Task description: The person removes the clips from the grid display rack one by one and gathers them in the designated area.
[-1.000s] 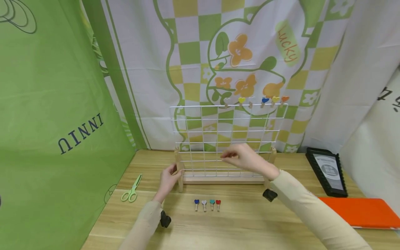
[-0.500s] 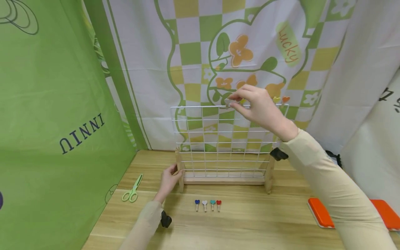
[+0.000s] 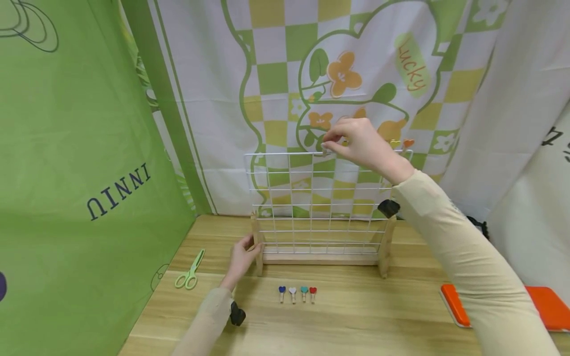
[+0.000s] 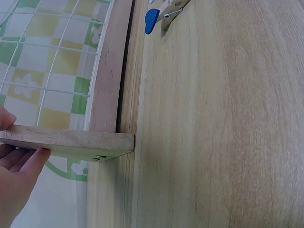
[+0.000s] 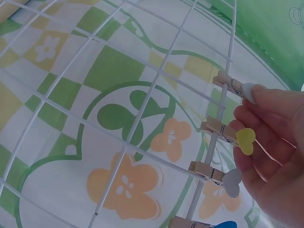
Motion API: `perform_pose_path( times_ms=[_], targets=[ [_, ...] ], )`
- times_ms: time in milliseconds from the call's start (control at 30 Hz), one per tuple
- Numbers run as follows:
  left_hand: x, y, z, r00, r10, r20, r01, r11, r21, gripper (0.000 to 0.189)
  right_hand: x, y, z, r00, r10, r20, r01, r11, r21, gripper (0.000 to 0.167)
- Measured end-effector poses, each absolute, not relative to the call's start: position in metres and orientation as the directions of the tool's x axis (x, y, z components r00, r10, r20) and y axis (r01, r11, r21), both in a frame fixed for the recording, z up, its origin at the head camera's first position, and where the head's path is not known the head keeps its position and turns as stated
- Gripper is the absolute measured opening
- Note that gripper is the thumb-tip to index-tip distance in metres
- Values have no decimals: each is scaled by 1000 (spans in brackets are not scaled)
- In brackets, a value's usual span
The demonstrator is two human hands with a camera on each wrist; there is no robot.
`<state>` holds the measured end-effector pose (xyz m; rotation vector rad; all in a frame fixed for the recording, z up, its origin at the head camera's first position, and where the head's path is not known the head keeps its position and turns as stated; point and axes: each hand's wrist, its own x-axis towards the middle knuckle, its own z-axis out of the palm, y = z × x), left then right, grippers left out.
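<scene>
A white wire grid (image 3: 285,154) stands upright in a wooden base. My left hand (image 3: 242,257) grips the base's left post (image 3: 260,267), thumb on one side and fingers on the other in the left wrist view. Up at the top wire, my right hand (image 3: 361,146) pinches the white heart of a small clothespin (image 5: 233,86) clipped there. Beside its fingers, along the same wire, sit a yellow heart clothespin (image 5: 246,141), another white one (image 5: 232,183) and a blue one (image 5: 225,224). An orange heart clothespin (image 3: 408,143) is at the wire's right end.
On the table in front of the base lie heart clothespins in blue (image 3: 282,292), white (image 3: 292,294), teal (image 3: 304,292) and red (image 3: 313,294). Green scissors (image 3: 190,274) lie at the left. An orange flat case (image 3: 545,306) at the right is partly behind the right arm.
My right hand has risen from in front of the grid to the top wire and taken hold of the leftmost white heart clothespin. My left hand stays on the post.
</scene>
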<state>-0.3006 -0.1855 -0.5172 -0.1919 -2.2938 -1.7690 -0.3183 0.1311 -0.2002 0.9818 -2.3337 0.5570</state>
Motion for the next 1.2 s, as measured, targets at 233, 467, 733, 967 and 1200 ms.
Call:
perform_pose_path(
  times_ms=[233, 467, 733, 967, 1200],
  targets=[
    [-300, -184, -517, -967, -41, 251, 233, 257, 938, 41, -317, 130, -200, -561, -525, 640, -741, 663, -106, 8],
    [-301, -184, -520, -961, -29, 275, 257, 279, 925, 38, -316, 128, -201, -488, -530, 694, -765, 643, -46, 7],
    [-299, -183, -518, -965, -23, 263, 247, 270, 931, 39, -306, 130, -199, -455, -470, 756, -788, 607, -97, 5],
    [-298, -183, -515, -967, -27, 254, 237, 268, 934, 40, -292, 136, -216, -403, -469, 786, -818, 570, -79, 5],
    [-288, -178, -498, -965, -37, 259, 237, 296, 925, 39, -283, 141, -258, -390, -511, 766, -853, 515, -91, 7]
  ],
)
